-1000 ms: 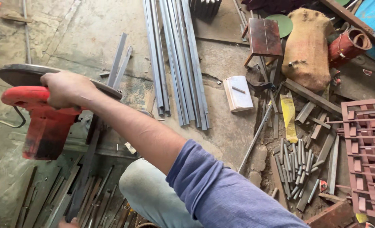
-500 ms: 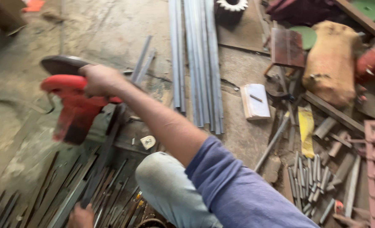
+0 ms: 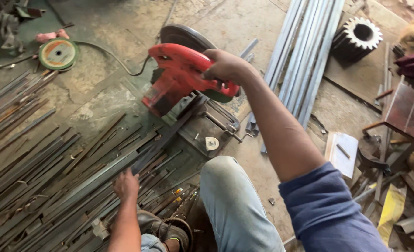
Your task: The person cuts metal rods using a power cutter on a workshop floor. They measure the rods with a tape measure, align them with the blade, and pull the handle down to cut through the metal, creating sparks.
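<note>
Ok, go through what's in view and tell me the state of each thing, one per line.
Red chop saw: head raised, handle gripped.
Right hand: closed on the saw handle.
Left hand: flat on the dark steel strips, no grip.
Long grey bars: lying bundled on the floor.
Spare cutting disc: flat on the floor.
Gear wheel: lying on its side.
Notebook: closed, pen on top.
</note>
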